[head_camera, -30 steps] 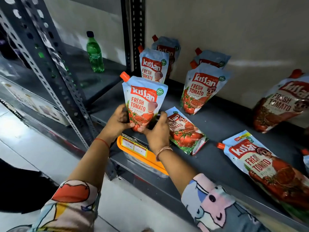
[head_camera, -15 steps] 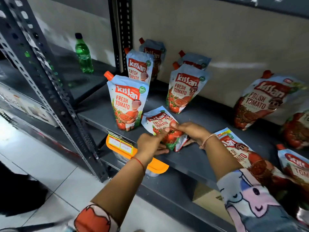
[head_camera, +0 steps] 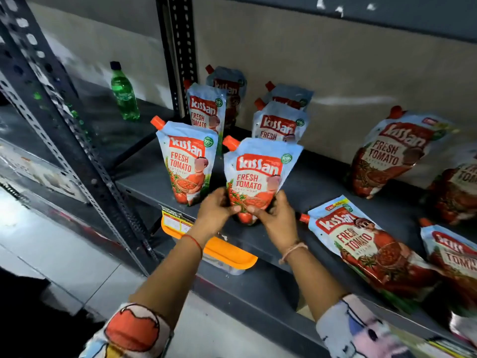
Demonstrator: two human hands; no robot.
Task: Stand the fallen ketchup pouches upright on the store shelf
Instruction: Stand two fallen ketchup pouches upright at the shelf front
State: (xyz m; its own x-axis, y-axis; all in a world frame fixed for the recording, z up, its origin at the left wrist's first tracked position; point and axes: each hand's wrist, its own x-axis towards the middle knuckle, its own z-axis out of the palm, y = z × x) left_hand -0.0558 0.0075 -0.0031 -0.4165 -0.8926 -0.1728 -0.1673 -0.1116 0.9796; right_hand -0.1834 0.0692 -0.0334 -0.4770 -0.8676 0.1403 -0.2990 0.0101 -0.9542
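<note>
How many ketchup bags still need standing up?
Done: five pouches stand, like the front-left pouch. In hand: both hands, left hand and right hand, hold the middle pouch upright. Left: at least two lie flat, the flat pouch and one beside it.

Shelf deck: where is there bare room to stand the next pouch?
Bare shelf lies between the held pouch, gripped by left hand and right hand, and the leaning pouch at the wall. A narrower strip runs along the front edge before the flat pouch. The left back corner is crowded with standing pouches; the far right is covered too.
</note>
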